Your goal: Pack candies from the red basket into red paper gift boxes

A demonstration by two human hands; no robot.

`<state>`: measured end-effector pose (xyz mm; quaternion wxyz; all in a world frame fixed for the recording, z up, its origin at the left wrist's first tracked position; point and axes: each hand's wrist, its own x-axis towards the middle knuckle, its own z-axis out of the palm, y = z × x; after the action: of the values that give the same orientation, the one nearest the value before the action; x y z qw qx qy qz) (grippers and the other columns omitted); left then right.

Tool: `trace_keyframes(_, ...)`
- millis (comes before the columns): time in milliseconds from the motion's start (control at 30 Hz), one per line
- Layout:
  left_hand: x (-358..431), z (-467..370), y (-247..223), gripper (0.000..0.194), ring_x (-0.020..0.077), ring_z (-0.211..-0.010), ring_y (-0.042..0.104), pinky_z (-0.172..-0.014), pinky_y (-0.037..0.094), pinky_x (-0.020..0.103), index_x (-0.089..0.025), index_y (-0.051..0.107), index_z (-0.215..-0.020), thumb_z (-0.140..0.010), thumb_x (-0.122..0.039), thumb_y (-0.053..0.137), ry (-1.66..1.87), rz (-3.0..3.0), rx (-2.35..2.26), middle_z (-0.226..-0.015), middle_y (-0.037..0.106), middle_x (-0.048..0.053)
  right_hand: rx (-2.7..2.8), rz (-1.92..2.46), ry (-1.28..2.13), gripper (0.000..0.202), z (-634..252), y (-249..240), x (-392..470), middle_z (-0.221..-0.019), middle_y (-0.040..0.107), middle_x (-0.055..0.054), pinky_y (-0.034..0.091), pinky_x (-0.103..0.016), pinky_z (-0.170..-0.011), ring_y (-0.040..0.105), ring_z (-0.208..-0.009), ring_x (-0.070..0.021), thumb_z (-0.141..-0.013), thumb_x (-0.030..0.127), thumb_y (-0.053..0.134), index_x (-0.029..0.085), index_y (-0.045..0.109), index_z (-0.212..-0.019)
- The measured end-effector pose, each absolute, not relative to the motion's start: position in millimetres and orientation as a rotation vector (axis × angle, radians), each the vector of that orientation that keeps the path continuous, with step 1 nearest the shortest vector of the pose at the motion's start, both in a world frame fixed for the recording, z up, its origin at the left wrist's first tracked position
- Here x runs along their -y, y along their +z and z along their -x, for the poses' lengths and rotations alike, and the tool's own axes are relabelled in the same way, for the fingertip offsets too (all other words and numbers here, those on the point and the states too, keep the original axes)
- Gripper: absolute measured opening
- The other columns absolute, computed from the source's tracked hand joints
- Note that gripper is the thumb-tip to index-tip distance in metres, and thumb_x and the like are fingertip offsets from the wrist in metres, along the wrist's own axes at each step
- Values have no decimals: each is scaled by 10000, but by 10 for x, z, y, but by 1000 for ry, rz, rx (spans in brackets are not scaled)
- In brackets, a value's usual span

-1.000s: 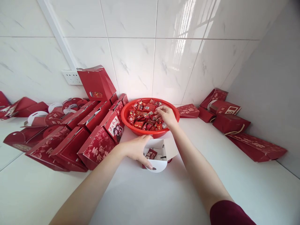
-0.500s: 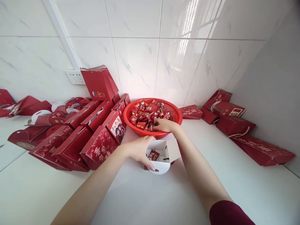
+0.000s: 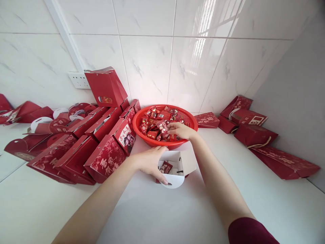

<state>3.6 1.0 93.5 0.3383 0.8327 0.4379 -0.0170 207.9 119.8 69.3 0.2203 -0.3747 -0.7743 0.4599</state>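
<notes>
An open gift box [image 3: 176, 181], white inside with its flaps folded out, stands on the table before me. My left hand [image 3: 152, 164] grips its left side, thumb near the front flap and fingers round the back. A small dark red packet [image 3: 166, 167] lies in the box. Behind it is a red plastic basket [image 3: 191, 118] heaped with red-wrapped candies [image 3: 152, 135]. Over the basket's front right part, my right hand [image 3: 180, 131] has its fingers pinched at the edge of a patterned red candy packet [image 3: 162, 127]. Its fingertips are partly hidden.
Rows of red gift boxes [image 3: 104, 157] stand on the left, with one taller box [image 3: 106, 86] on top near a wall socket [image 3: 78, 80]. More red boxes [image 3: 256, 135] lie at the right by the grey wall. A flat red box [image 3: 207, 120] lies beside the basket.
My right hand has shifted slightly among the candies, and a patterned packet now shows raised at its fingertips. My left hand still holds the box in place. The view has tilted a little.
</notes>
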Motion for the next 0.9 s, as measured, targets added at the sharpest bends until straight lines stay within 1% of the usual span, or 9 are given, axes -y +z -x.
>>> trace_keyframes(100, -6, -37, 947, 989, 373, -1296, 418, -996, 437, 460, -257, 384, -1339, -498, -499, 844, -65, -2172, -1138, -1403, 436, 93, 2053, 958, 1353, 116, -2089, 731, -1174, -941, 738, -54, 532, -287, -782, 691, -885, -185, -838, 214, 550, 176, 599, -935)
trace_keyframes(200, 6, -44, 966, 970, 369, -1280, 434, -986, 446, 459, -252, 407, -1315, -489, -506, 848, -69, -2171, -1143, -1376, 454, 94, 1928, 1001, 1416, 135, -2094, 775, -1140, -916, 740, -60, 539, -275, -676, 689, -851, -192, -828, 239, 600, 184, 588, -951)
trace_keyframes(300, 12, -47, 969, 971, 375, -1270, 444, -971, 455, 451, -253, 424, -1298, -470, -517, 858, -57, -2162, -1157, -1356, 467, 93, 1815, 1094, 1464, 244, -2106, 801, -1120, -928, 732, -72, 538, -271, -588, 683, -805, -202, -773, 271, 701, 192, 577, -969)
trace_keyframes(400, 12, -46, 963, 977, 376, -1267, 447, -967, 454, 444, -249, 425, -1301, -468, -515, 859, -45, -2158, -1161, -1355, 472, 93, 1970, 1067, 1506, 385, -2109, 808, -1128, -913, 726, -61, 555, -289, -657, 686, -813, -198, -717, 285, 771, 189, 583, -1040)
trace_keyframes(467, 13, -46, 962, 970, 374, -1270, 443, -974, 448, 444, -250, 427, -1304, -474, -510, 857, -45, -2160, -1156, -1356, 473, 90, 2149, 1013, 1586, 489, -2096, 804, -1142, -907, 727, -52, 555, -310, -722, 691, -835, -201, -686, 259, 792, 188, 570, -1115)
trace_keyframes(533, 16, -48, 966, 969, 372, -1275, 437, -983, 442, 445, -250, 427, -1308, -478, -507, 855, -44, -2164, -1150, -1357, 473, 88, 2255, 949, 1608, 529, -2082, 795, -1158, -930, 721, -55, 547, -323, -777, 686, -876, -204, -663, 221, 798, 181, 571, -1140)
trace_keyframes(700, 19, -57, 987, 962, 371, -1286, 434, -989, 443, 442, -253, 430, -1293, -472, -517, 857, -26, -2164, -1139, -1374, 463, 93, 1992, 690, 1475, 363, -2161, 768, -1183, -975, 686, -44, 531, -294, -826, 660, -898, -161, -677, 261, 810, 169, 635, -981)
trace_keyframes(800, 15, -61, 996, 1006, 379, -1275, 451, -981, 453, 447, -245, 428, -1300, -450, -572, 855, -13, -2168, -1140, -1372, 472, 99, 1740, 579, 1531, 323, -2273, 784, -1174, -917, 700, -25, 550, -288, -780, 675, -824, -145, -693, 316, 814, 176, 636, -923)
trace_keyframes(900, 4, -57, 984, 1103, 393, -1332, 399, -1032, 415, 462, -247, 379, -1375, -446, -610, 849, 2, -2183, -1121, -1445, 418, 114, 1876, 508, 1642, 327, -2321, 831, -1142, -939, 732, -61, 563, -316, -805, 700, -850, -172, -681, 331, 832, 151, 690, -915)
